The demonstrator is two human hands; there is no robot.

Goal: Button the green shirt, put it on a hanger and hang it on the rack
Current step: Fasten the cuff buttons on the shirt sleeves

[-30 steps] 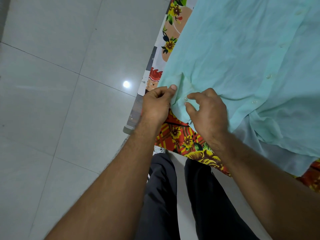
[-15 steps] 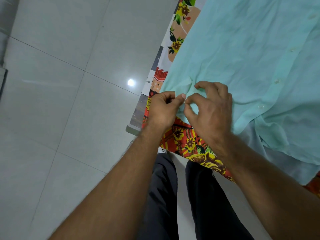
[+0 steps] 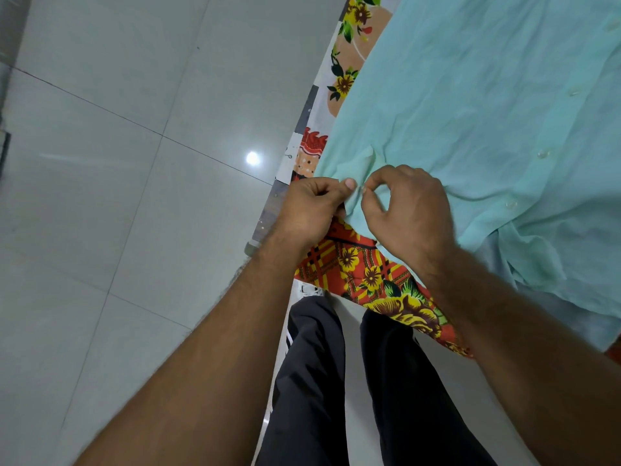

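The light green shirt lies spread on a flower-patterned cloth over a table, its button line running from upper right to the near hem. At that hem my left hand pinches the shirt's edge between thumb and curled fingers. My right hand pinches the shirt fabric at a small button right beside the left thumb. Three more buttons show along the placket, at the right. No hanger or rack is in view.
The table's near-left corner juts over a grey tiled floor that fills the left half. A pale blue-grey cloth lies under the shirt's lower right. My legs in dark trousers stand against the table edge.
My right hand moved left to meet the left hand at the hem, and its fingertips closed on the button. The hands stay together while the view shifts slightly.
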